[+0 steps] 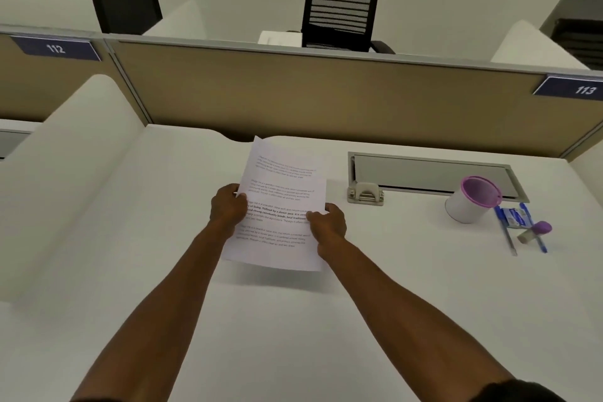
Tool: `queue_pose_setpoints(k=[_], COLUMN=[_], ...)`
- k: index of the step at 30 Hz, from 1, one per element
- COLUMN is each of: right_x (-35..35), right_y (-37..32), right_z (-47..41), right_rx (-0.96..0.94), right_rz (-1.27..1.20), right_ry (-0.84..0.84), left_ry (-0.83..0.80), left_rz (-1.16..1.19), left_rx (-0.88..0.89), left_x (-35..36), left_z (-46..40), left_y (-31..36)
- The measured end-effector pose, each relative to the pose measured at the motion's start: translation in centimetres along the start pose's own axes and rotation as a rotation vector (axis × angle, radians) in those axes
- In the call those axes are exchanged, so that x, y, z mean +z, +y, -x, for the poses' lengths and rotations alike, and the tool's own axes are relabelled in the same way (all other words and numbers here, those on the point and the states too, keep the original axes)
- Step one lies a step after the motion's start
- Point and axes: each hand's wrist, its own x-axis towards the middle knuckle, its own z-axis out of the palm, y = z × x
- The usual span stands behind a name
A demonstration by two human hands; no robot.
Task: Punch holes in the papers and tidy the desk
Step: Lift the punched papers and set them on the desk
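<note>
The fingers (243, 197) of the left hand (228, 207) curl round the left edge of the papers (280, 206), with the thumb on the printed side. The right hand (328, 222) pinches the right edge in the same way, thumb on top, the other fingers behind the sheet. Both hands hold the papers above the surface (293, 320), tilted a little, the top end pointing away from the person; a soft shadow lies on the surface under the lower edge. The sheet in front carries several blocks of small print, too small to read. I cannot tell how many sheets are in the stack.

Just to the right of the papers, near their upper half, the punch (365, 194) stands on the surface, pale grey, touching nothing else. Behind the punch, farther from the papers, is a long grey cable tray (434, 173) set into the surface. Farther right of the papers a white cup (471, 201) with a purple rim stands at the front edge of the tray. Beyond the cup, well apart from the papers, lie blue pens (509, 237), a small blue and white packet (515, 217), a purple object (543, 227) and an eraser (525, 237), close together.

Behind the papers stands a tan partition (293, 98) with a number plate (584, 89) reading 113 at its right end. Over the partition two black chairs (341, 10) show.
</note>
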Motion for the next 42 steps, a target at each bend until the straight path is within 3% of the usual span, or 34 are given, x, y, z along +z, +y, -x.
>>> queue_pose_setpoints(k=[11, 24, 29, 42], right_x=[1.1, 1.9, 1.7, 1.5], right_y=[1.4, 2.2, 2.5, 1.5], right_z=[-3.9, -4.7, -4.9, -6.9], right_rx=[-0.040, -0.070, -0.147, -0.226], right_rz=[0.227, 0.243, 0.395, 0.430], right_ry=[0.155, 0.202, 0.282, 0.240], left_ry=[-0.073, 0.025, 0.059, 0.099], left_rz=[-0.029, -0.117, -0.085, -0.099], left_rx=[-0.015, 0.044, 0.057, 0.145], left_x=[3.6, 4.4, 4.6, 4.9], left_z=[-2.7, -3.2, -2.9, -5.1], left_y=[-1.3, -2.8, -3.2, -2.3])
